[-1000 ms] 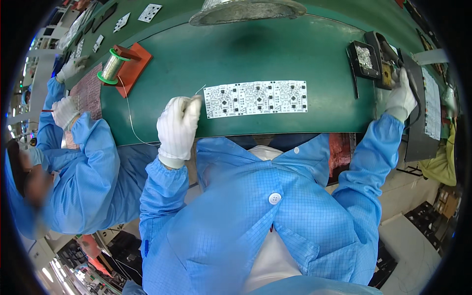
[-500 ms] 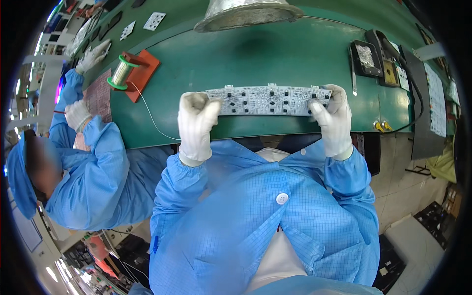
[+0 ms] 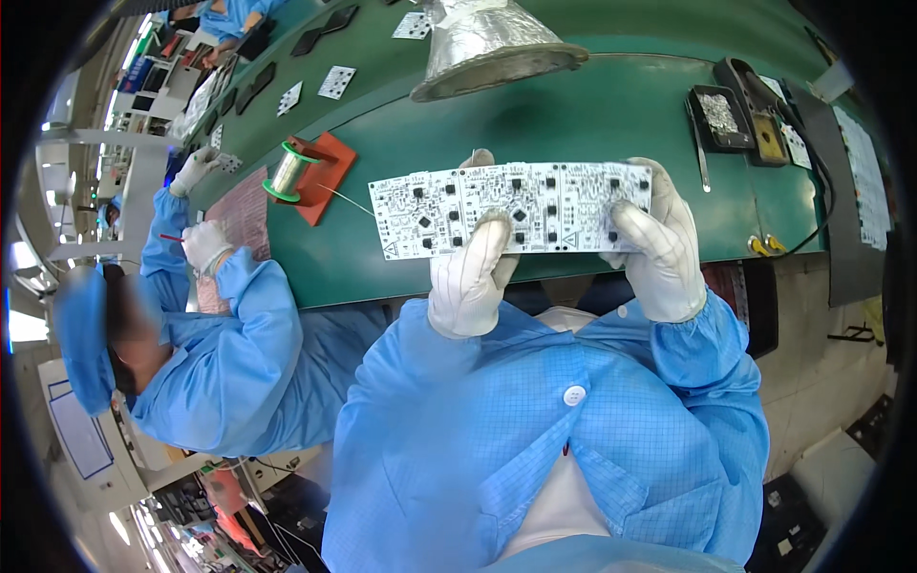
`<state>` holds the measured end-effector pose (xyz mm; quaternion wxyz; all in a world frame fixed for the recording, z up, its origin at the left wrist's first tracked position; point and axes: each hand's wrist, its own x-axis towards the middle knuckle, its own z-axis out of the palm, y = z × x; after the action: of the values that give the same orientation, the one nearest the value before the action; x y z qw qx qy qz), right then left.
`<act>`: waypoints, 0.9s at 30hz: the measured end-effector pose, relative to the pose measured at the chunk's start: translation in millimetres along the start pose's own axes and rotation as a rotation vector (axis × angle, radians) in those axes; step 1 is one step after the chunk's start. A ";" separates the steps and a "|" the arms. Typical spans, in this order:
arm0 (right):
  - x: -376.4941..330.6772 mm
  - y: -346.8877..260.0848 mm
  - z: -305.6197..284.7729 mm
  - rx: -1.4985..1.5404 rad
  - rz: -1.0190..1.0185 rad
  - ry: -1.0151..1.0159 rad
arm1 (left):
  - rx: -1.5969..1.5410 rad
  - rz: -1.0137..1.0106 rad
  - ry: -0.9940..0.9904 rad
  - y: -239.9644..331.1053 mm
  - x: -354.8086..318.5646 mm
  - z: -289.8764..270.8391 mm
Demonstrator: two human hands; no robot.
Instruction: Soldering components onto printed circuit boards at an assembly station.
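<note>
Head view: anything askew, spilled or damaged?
Nothing stands out: the board, between left hand and right hand, looks whole where visible; the spool sits on its stand; silvery scraps lie in their tray. Fine flaws can't be judged.

spool [image 3: 289, 176]: on stand [image 3: 334, 164], left of circuit board [image 3: 536, 212] | tray [image 3: 734, 142]: right

Green bench [image 3: 621, 115]: red spool stand [image 3: 331, 172] left; black tray [image 3: 732, 145], thin metal tool [image 3: 705, 170] right.

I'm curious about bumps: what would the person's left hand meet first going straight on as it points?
Past the white rectangular circuit board it holds, the left hand would likely meet the silvery, foil-covered, cone-shaped hood first, though depth is unclear and it might pass underneath.
</note>
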<state>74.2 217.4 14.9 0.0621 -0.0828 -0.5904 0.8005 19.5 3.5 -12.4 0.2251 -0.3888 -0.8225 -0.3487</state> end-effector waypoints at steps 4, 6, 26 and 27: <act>7.5 -0.9 3.7 -0.049 0.080 -0.140 | 0.066 0.072 0.045 2.6 2.0 -5.9; 9.4 -0.9 6.9 -0.090 0.155 -0.185 | 0.105 0.081 0.023 1.0 2.2 -7.1; 16.6 16.2 7.8 -0.234 0.117 -0.108 | 0.508 0.168 -0.229 -2.3 -17.4 -15.6; 17.0 15.4 7.9 -0.235 0.117 -0.105 | 0.504 0.169 -0.229 -1.8 -14.9 -16.4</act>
<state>55.9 208.8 1.5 -0.0259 -0.0820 -0.6768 0.7312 28.6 -16.8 -11.9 0.2488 -0.4247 -0.8679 -0.0670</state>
